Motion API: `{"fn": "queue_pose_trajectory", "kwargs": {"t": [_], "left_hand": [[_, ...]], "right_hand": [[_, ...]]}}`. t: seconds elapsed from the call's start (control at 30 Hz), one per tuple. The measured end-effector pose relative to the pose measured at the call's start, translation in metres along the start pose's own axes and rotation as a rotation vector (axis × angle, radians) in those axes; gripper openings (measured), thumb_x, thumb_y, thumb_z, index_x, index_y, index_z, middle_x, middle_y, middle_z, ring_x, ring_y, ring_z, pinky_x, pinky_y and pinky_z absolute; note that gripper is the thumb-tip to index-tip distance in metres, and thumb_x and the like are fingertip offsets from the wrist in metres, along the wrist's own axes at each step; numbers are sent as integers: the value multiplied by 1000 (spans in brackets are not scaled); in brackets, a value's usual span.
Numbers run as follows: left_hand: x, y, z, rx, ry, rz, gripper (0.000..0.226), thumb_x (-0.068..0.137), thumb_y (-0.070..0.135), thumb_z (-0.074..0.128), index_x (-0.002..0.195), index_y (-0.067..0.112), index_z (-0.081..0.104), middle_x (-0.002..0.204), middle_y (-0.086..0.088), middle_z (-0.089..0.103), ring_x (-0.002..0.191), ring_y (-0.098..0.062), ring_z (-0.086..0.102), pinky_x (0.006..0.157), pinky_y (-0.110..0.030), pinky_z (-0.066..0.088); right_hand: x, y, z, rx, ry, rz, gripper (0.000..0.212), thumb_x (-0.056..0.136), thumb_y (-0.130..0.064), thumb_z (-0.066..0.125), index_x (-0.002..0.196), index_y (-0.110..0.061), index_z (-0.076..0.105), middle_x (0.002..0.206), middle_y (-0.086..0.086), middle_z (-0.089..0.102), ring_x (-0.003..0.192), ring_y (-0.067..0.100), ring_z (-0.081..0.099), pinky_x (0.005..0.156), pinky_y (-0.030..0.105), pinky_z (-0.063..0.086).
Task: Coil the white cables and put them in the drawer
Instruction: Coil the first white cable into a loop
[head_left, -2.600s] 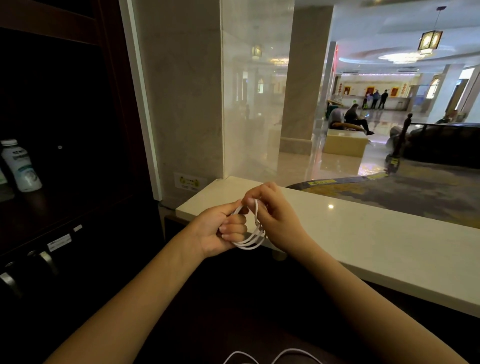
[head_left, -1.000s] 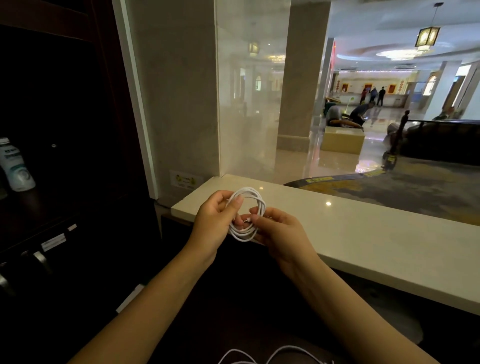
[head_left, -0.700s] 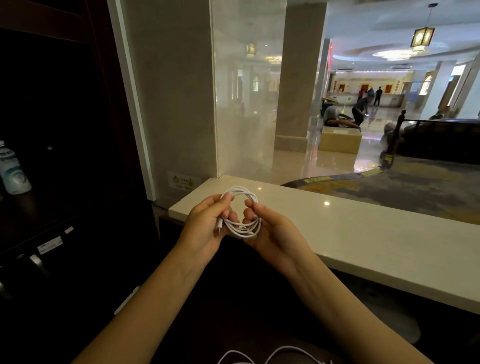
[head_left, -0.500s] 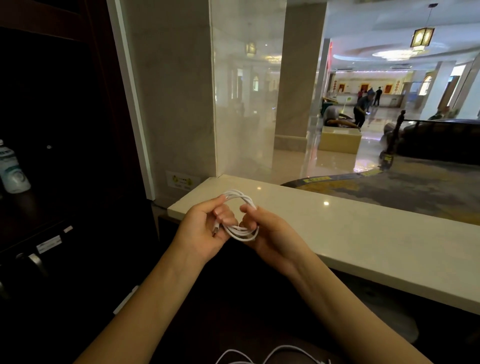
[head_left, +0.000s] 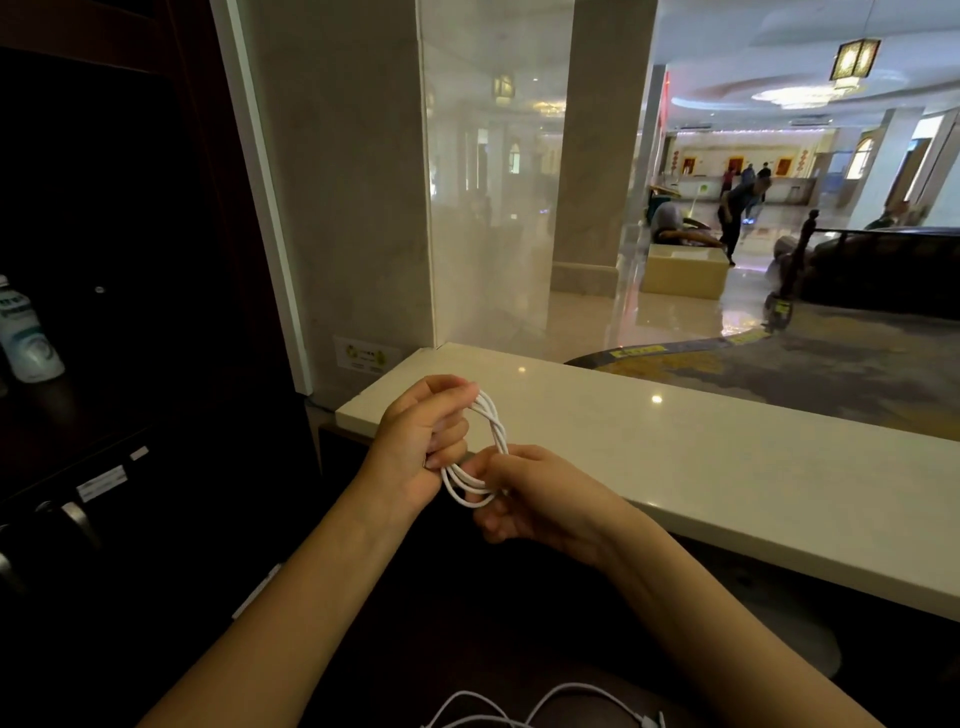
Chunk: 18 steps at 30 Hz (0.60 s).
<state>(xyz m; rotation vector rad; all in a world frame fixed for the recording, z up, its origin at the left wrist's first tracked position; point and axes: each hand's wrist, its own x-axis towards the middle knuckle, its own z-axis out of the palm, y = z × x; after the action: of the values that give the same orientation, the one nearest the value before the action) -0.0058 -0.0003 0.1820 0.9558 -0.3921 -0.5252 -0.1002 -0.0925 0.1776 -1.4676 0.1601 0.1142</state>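
Note:
A white cable (head_left: 491, 441), wound into a small coil of several loops, hangs between both hands just in front of the pale stone counter (head_left: 701, 457). My left hand (head_left: 421, 441) pinches the top and left side of the coil with curled fingers. My right hand (head_left: 540, 499) grips the coil's bottom right, fingers wrapped under it. A second white cable (head_left: 540, 712) lies loose on the dark desk at the bottom edge, partly cut off. No drawer shows clearly.
A dark cabinet (head_left: 104, 312) stands to the left, with a white bottle (head_left: 23, 332) on its shelf and metal handles (head_left: 78, 519) lower down. Glass behind the counter shows a lobby with distant people. A dark desk surface lies under my forearms.
The coil has turned more upright and dropped slightly. My left hand has shifted to the top of the loops; my right hand has slid down to the coil's lower end.

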Motion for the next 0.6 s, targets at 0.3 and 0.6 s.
{"fn": "queue_pose_trajectory", "kwargs": {"t": [0.3,0.6], "left_hand": [[-6,1,-19,-15,-135,-163,31,90,10,48,62,13,60,43,3,41,31,-6,34,42,-21,45],[-9,-8,-32,93,-179,-274,30,94,11,32,89,-1,60,62,-4,54,41,-9,45,60,-30,57]], "right_hand": [[9,14,-21,-555,440,-433,17,89,-13,50,82,-6,64,52,-1,54,44,5,48,48,14,38],[27,34,-22,-357,345,-282,21,88,-29,57,88,-9,64,73,0,59,61,8,50,60,22,39]]}}
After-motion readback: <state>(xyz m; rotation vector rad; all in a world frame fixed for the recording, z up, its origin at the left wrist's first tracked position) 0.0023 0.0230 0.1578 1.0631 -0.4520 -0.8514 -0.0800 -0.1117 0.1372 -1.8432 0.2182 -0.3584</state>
